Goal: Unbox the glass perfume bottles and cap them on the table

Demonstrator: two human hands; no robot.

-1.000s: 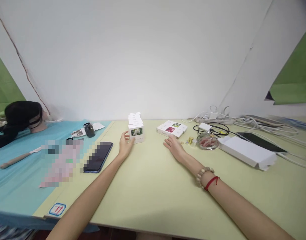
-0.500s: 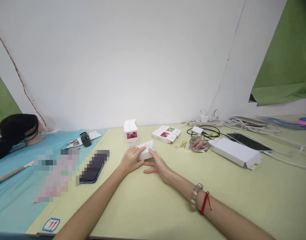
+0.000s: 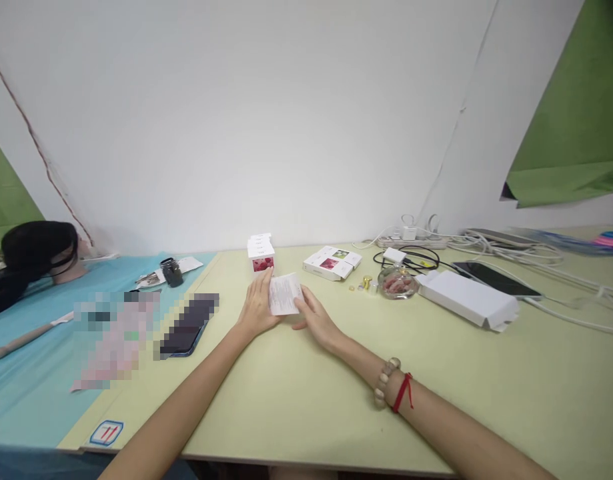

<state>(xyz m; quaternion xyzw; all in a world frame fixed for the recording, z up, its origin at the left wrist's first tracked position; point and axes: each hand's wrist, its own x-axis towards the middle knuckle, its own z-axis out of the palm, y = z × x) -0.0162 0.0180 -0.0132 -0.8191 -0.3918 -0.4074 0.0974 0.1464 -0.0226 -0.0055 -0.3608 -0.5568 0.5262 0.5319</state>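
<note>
Both my hands hold one small white box (image 3: 285, 293) just above the yellow-green table (image 3: 306, 400), its printed side turned towards me. My left hand (image 3: 256, 308) grips its left edge with the fingers closed on it. My right hand (image 3: 313, 319) grips its lower right edge with thumb and fingers. Just behind stands a row of similar small white boxes (image 3: 261, 252), the front one showing a pink picture.
A flat white box with pictures (image 3: 332, 261) lies right of the row. Further right are small gold caps (image 3: 366, 283), a glass dish (image 3: 397, 283), a long white carton (image 3: 467, 299), a tablet (image 3: 496, 279) and cables (image 3: 511, 248). A dark phone (image 3: 186, 327), a dark jar (image 3: 172, 272) and a wig head (image 3: 33, 257) lie left.
My left hand took a box from the front of the row and drew it towards me. My right hand came over from beside the flat box, and both hands tipped the box up.
</note>
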